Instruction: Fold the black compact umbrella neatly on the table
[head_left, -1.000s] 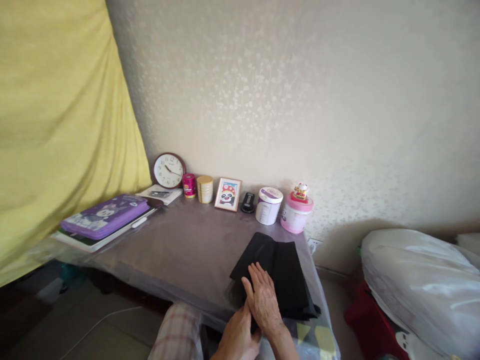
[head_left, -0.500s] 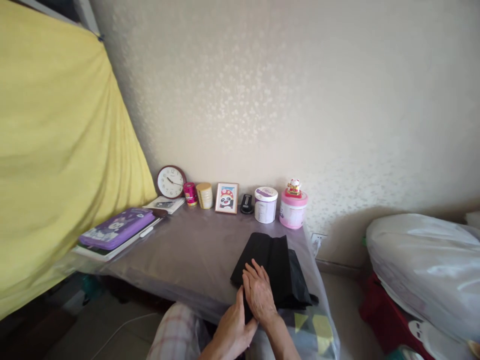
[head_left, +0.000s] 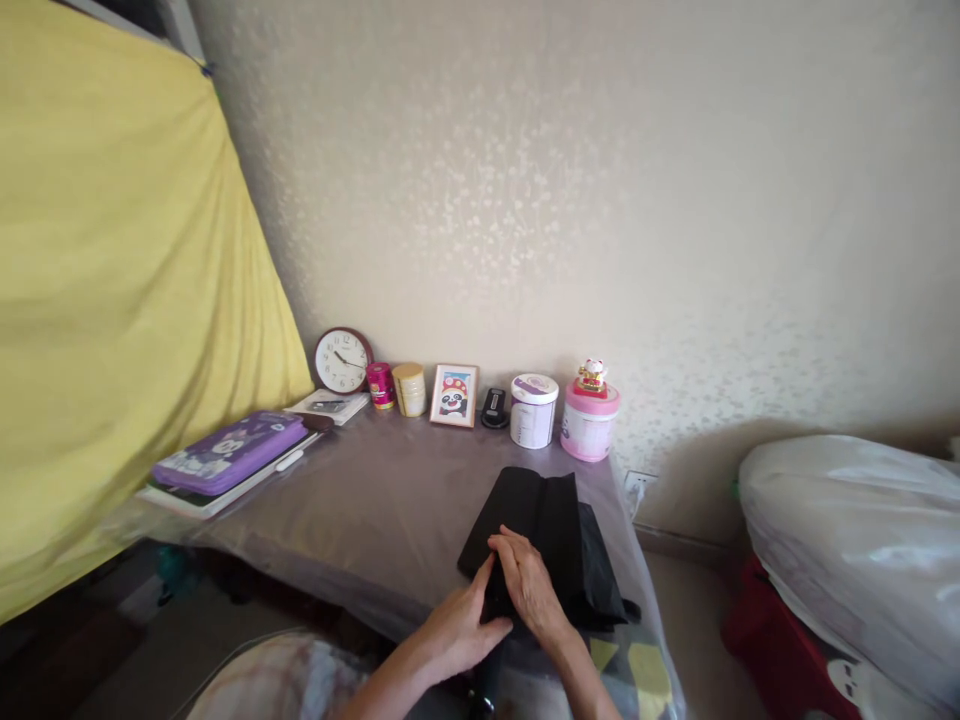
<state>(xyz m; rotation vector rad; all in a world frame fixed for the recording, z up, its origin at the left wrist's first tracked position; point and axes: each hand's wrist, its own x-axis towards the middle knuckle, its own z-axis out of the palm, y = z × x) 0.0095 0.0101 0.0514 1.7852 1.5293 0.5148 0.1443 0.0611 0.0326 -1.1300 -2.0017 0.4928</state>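
Observation:
A black folding umbrella [head_left: 525, 505], as it seems from its flattened fabric panels and dark shaft, lies at the right front of the table. Its loose panels spread to the right, and a dark handle-like end with a shiny tip points down towards me. My left hand [head_left: 466, 618] curves around its near part, thumb on the near side and fingers above, gripping it. Over the fabric rests my right hand [head_left: 529, 582], fingers stretched and lying flat, close together, the tips touching the left hand's fingertips. The part beneath both hands is hidden.
Along the wall stand a clock [head_left: 343, 360], a pink can [head_left: 380, 386], a picture frame [head_left: 454, 396], a white tub [head_left: 533, 412] and a pink tub [head_left: 589, 430] with a figurine. A purple case [head_left: 229, 455] lies left. A plastic-wrapped bundle [head_left: 847, 530] sits right of the table [head_left: 375, 500].
My right hand's fingers have drawn closer together and lie slightly lower on the black fabric. The left forearm has swung left, and more of the dark handle-like end shows below the hands.

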